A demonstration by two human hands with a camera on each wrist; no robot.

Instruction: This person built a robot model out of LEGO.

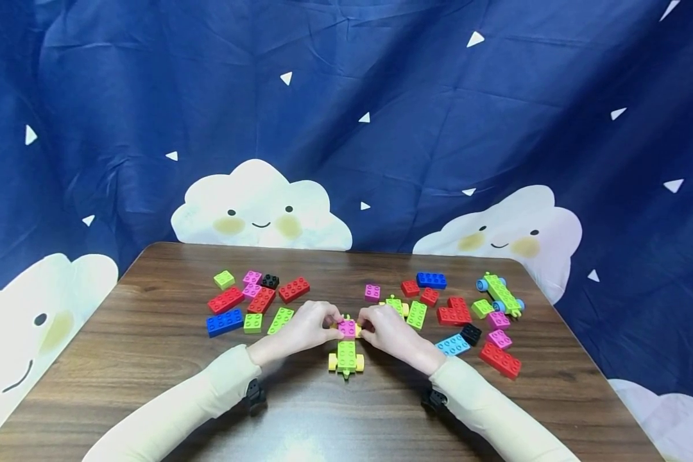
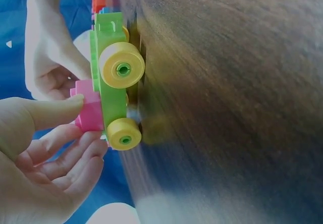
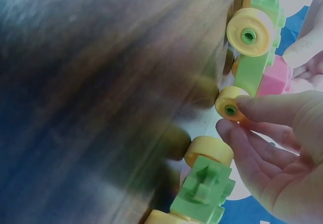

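A green toy car base (image 1: 346, 359) with yellow wheels stands on the table in front of the person. On its far end sits a pink brick (image 1: 346, 330), studs up. My left hand (image 1: 306, 325) pinches this brick; in the left wrist view the thumb presses the side of the pink brick (image 2: 92, 110). From the other side, my right hand (image 1: 394, 327) holds the far end of the base. The right wrist view shows its thumb and fingers at a yellow wheel (image 3: 228, 102). Close behind the right hand is another green car base (image 1: 394, 307), also yellow-wheeled.
Left of the hands lie loose bricks, among them a blue brick (image 1: 225, 323) and a red brick (image 1: 294, 290). On the right are a red L-shaped group (image 1: 454, 312), a light blue brick (image 1: 453, 345) and a green car base with blue wheels (image 1: 499, 295). A patterned curtain (image 1: 346, 128) hangs behind.
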